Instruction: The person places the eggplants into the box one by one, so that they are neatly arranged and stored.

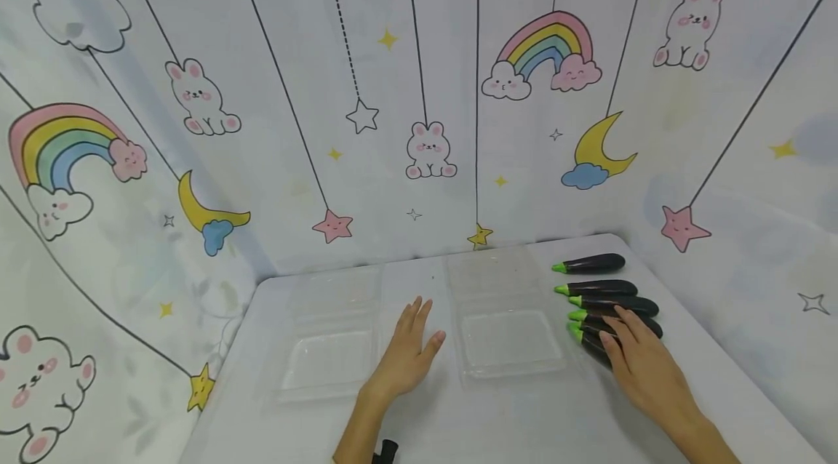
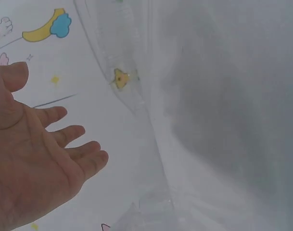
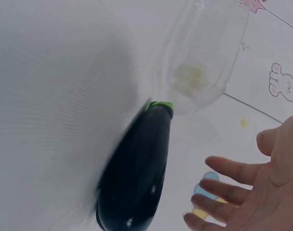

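Observation:
Several dark eggplants (image 1: 602, 288) with bright green stem ends lie in a column on the right of the table. My right hand (image 1: 648, 373) is over the nearest ones and hides part of them; in the head view I cannot tell whether it touches them. In the right wrist view its fingers are spread and relaxed, apart from the large eggplant (image 3: 134, 168). My left hand (image 1: 404, 361) hovers with fingers extended between two clear plastic boxes, the left box (image 1: 330, 361) and the right box (image 1: 512, 340). In the left wrist view, that hand (image 2: 40, 149) holds nothing.
Both boxes appear to have lids folded back toward the rear, the left lid (image 1: 337, 293) and the right lid (image 1: 494, 271). A small black object (image 1: 388, 449) shows beside the left forearm. A patterned cloth (image 1: 419, 86) hangs behind and around the white table (image 1: 419, 424).

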Available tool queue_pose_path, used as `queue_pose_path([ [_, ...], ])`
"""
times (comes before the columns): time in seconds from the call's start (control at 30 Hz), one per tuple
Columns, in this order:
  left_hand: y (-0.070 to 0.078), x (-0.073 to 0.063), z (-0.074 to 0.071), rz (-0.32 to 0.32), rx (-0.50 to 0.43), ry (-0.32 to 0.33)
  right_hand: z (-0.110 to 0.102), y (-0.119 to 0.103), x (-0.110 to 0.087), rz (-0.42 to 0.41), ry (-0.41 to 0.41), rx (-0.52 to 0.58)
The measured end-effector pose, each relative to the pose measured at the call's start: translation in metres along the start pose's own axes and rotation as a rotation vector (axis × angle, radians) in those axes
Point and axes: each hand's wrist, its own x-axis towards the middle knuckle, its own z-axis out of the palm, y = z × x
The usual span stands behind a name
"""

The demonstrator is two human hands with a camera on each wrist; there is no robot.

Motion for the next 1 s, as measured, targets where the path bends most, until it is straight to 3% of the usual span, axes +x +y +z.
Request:
queue_pose_path([
  [0.17, 0.003, 0.007, 0.008, -0.037, -0.038, -0.033, -0.001, 0.002, -0.004, 0.008, 0.013, -0.003],
  [0.4, 0.005, 0.021, 0.019, -0.107, -0.099, -0.004, -0.001, 0.006, -0.011, 0.071, -0.024, -0.055],
  [0.7, 0.003, 0.030, 0.027, -0.138, -0.168, -0.042, -0.002, 0.011, -0.016, 0.137, -0.057, -0.101],
  [0.87, 0.001, 0.035, 0.031, -0.132, -0.194, -0.031, -0.003, 0.015, -0.017, 0.157, -0.090, -0.110],
  [1.0, 0.002, 0.036, 0.035, -0.137, -0.291, -0.053, -0.005, 0.020, -0.019, 0.198, -0.136, -0.125],
])
